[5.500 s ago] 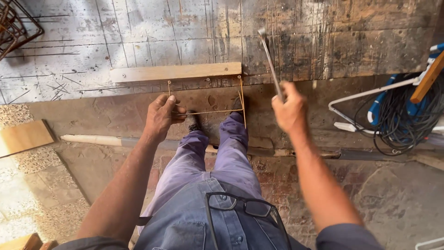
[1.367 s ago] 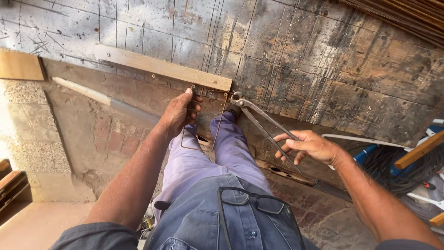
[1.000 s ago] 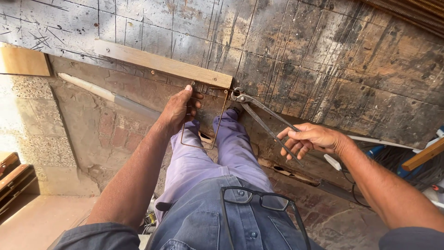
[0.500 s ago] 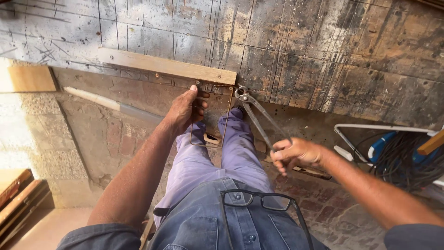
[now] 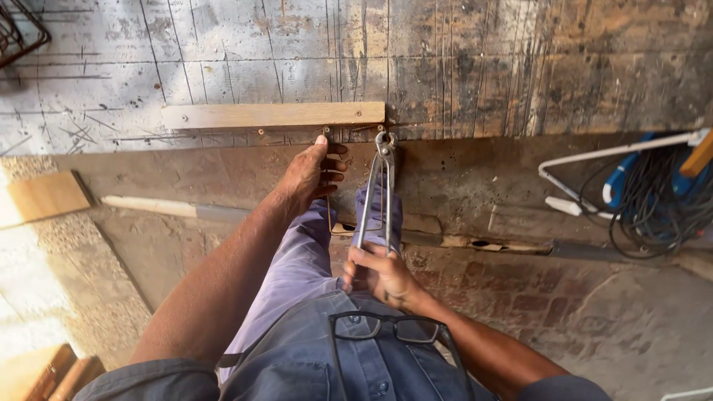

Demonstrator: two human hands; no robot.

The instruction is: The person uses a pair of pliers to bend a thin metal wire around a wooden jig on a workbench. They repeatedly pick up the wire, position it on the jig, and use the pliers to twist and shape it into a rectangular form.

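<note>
I see warm daylight entering from the left, beyond my left hand [image 5: 316, 174], where the pale floor [image 5: 30, 297] burns out to glare. Past the fingertips, the scratched board [image 5: 223, 52] is evenly lit and sharp. Right of my right hand [image 5: 382, 276] the scene dims into soft shadow. Straight lines bow slightly near the frame edges; no motion blur shows.

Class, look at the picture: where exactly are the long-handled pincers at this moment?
In the head view, just right of centre: the pincers stand lengthwise, handles in the right hand, head at the right end of the wooden batten, beside the left hand.
</note>
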